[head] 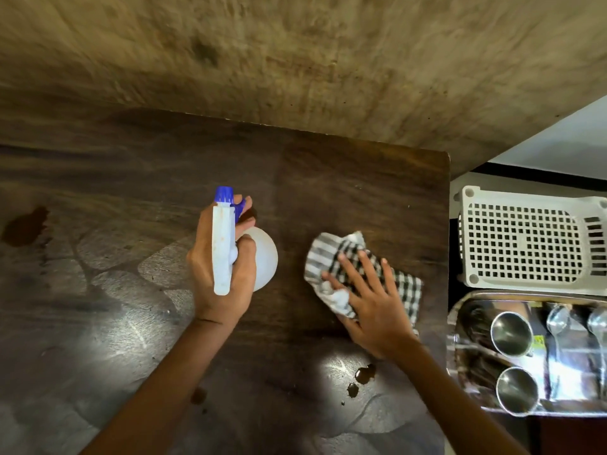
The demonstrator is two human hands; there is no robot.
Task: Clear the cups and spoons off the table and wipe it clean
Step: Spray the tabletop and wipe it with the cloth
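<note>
The person's left hand (pixel 241 284) is curled around a white spray bottle (pixel 222 244) with a blue nozzle, fingers wrapped at its trigger and neck, holding it over the middle of the dark wooden table (pixel 361 192). The right hand (pixel 371 310) lies flat with fingers spread, pressing down on a crumpled black-and-white checked cloth (pixel 331 254) that sits on the table's right part, near its edge. A brown spill (pixel 24 226) stains the table at far left, and smaller brown drops (pixel 364 374) lie near the right forearm. Off the table's right edge sits a shiny steel tray (pixel 455 326). In it are two steel cups, one cup (pixel 510 333) nearer the table's far side and a second cup (pixel 517 390) just below it, their open mouths facing the camera. Beside them in the tray lie two spoons (pixel 558 318). Next to the tray, on its far side, rests a white perforated plastic basket (pixel 525 238).
</note>
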